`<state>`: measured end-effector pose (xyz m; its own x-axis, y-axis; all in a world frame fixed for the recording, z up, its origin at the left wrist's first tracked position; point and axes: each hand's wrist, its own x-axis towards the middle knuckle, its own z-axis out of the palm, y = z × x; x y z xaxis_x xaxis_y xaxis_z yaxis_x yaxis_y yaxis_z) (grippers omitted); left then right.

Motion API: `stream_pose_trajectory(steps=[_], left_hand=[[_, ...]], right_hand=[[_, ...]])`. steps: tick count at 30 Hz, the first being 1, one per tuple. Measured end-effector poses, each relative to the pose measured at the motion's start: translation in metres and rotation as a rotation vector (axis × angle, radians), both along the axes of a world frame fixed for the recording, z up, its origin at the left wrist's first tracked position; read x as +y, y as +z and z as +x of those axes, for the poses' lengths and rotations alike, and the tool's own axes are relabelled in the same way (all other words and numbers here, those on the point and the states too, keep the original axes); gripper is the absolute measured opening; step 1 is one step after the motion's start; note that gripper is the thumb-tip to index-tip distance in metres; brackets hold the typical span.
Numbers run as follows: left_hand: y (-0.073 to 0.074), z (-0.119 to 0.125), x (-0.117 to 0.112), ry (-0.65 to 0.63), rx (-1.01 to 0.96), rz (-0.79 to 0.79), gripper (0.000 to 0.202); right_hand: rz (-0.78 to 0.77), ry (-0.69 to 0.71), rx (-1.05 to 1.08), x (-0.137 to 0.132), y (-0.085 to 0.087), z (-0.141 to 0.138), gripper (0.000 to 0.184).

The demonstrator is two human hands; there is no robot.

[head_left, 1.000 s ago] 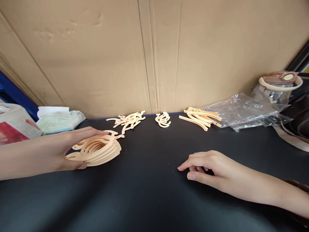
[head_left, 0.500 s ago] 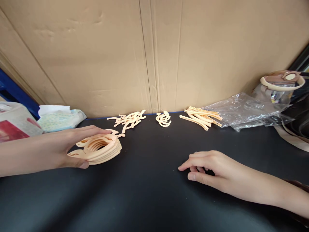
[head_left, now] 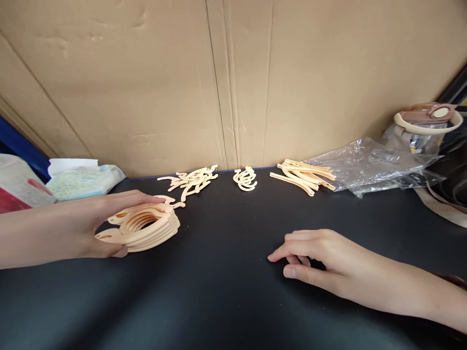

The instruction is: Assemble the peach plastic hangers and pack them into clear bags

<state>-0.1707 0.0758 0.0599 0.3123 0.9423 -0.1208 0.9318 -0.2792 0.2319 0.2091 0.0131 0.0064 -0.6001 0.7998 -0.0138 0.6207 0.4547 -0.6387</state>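
My left hand is closed around the near-left side of a stack of curved cream plastic pieces, thumb in front and fingers behind. The pieces lie on one another with a round opening in the middle. Part of the stack is hidden by the hand. A pile of small bent cream plastic pieces lies just behind it. My right hand rests on the black tabletop, holding nothing, its thumb and index finger apart and the other fingers loosely bent.
Small cream plastic hooks lie at the back centre, with long cream plastic strips to their right. A clear plastic bag and a bottle are at the right. A tissue pack is at the left. Cardboard stands behind.
The view has shifted slightly, so the left-hand things appear a little further left. My left hand keeps its hold on the stack, and my right hand stays where it was.
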Motion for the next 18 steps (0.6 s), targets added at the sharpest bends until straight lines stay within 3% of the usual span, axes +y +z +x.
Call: stream_pose_trajectory(steps=[8,14,18], left_hand=[[0.009,-0.002,0.006,0.079,0.093,-0.011,0.081],[0.024,0.038,0.044,0.022,0.232,-0.055,0.064],[0.019,0.072,0.078,0.115,0.335,-0.002,0.066]], right_hand=[[0.0,0.01,0.015,0.001,-0.004,0.002,0.024],[-0.001,0.012,-0.011,0.002,-0.005,0.002,0.023],[0.087,0.041,-0.058,-0.001,-0.004,0.003,0.022]])
